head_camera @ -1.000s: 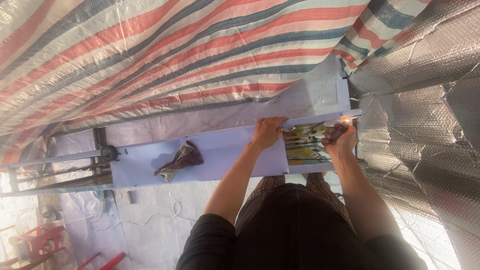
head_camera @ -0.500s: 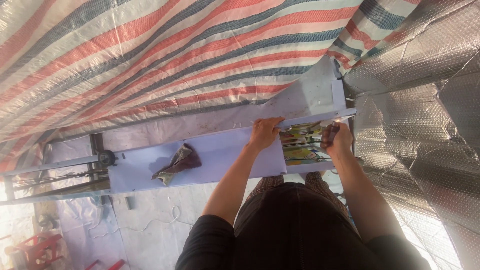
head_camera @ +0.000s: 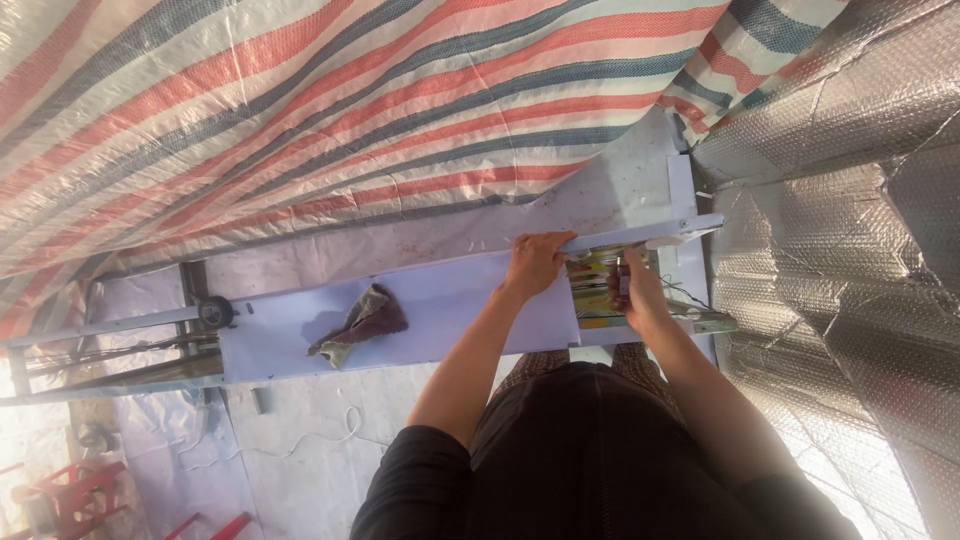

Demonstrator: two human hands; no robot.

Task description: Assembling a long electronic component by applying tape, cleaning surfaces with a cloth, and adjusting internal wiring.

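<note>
A person's left hand [head_camera: 535,262] grips the far edge of a pale tabletop [head_camera: 450,310] while the right hand [head_camera: 632,292], fingers clenched, presses a colourful sheet stack [head_camera: 592,290] still lying there mid-work; a rag [head_camera: 362,322] lies well apart.

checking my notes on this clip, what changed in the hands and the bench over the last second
Little changed. The right hand shifted slightly along the colourful strips at the end of the pale bench, and its fingers look more closed around a small dark object there. The left hand kept gripping the bench's far edge, and the crumpled rag did not move.
</note>
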